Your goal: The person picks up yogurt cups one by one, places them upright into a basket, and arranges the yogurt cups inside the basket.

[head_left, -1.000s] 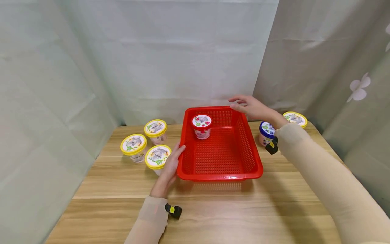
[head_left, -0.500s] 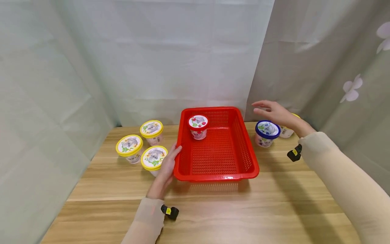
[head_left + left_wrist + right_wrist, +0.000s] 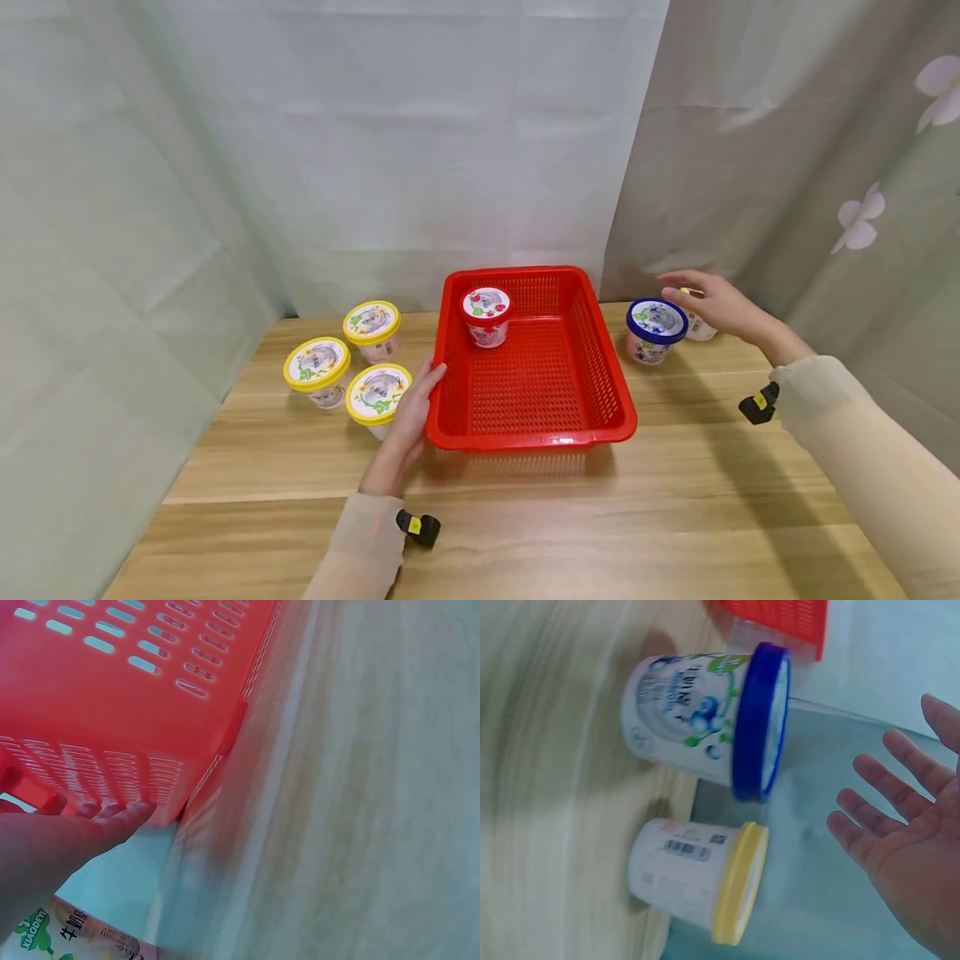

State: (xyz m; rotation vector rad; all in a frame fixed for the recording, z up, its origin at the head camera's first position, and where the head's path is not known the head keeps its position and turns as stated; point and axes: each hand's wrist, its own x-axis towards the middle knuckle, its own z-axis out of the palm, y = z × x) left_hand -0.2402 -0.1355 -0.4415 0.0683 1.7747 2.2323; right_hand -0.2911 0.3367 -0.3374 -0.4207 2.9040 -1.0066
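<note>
My left hand (image 3: 408, 412) grips the left edge of the red basket (image 3: 531, 440); in the left wrist view its fingers (image 3: 124, 817) lie along the slotted side wall. One red-lidded tub (image 3: 486, 317) stands upright in the basket's back left part. My right hand (image 3: 723, 308) hovers with spread fingers and holds nothing. It is just right of the blue-lidded tub (image 3: 657, 332) and partly hides a yellow-lidded tub (image 3: 701, 325) behind. The right wrist view shows the blue-lidded tub (image 3: 697, 712) and yellow-lidded tub (image 3: 694, 874) apart from the open palm (image 3: 922, 840).
Three yellow-lidded tubs stand left of the basket: one at the back (image 3: 372, 332), one further left (image 3: 318, 368) and one beside my left hand (image 3: 377, 396). Pale curtains (image 3: 420, 150) surround the back and sides of the wooden table (image 3: 525, 533).
My right hand has moved right and down, from the basket's back right corner past the blue-lidded tub. My left hand keeps its hold on the basket.
</note>
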